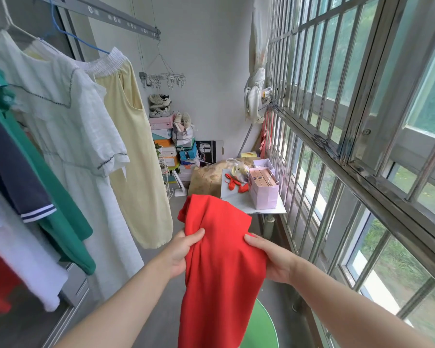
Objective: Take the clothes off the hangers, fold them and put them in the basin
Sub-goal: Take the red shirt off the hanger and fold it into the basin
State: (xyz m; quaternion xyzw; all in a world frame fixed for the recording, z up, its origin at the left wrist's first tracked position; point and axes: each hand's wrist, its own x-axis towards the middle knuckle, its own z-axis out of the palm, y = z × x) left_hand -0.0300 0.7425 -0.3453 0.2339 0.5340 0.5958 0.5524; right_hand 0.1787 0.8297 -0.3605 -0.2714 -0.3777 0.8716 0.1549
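I log the red garment point(221, 259) as soft matt cloth w/ no sheen. The white dress point(68, 116) is thin, crinkle-textured cloth and the yellow garment point(136, 159) plain matt cloth. To me the drying rail point(116, 19) and window bars point(322, 143) read as metal, bars dull-shiny w/ dark stains; green basin point(261, 327) looks like smooth plastic, lilac bag point(265, 194) matt paper.
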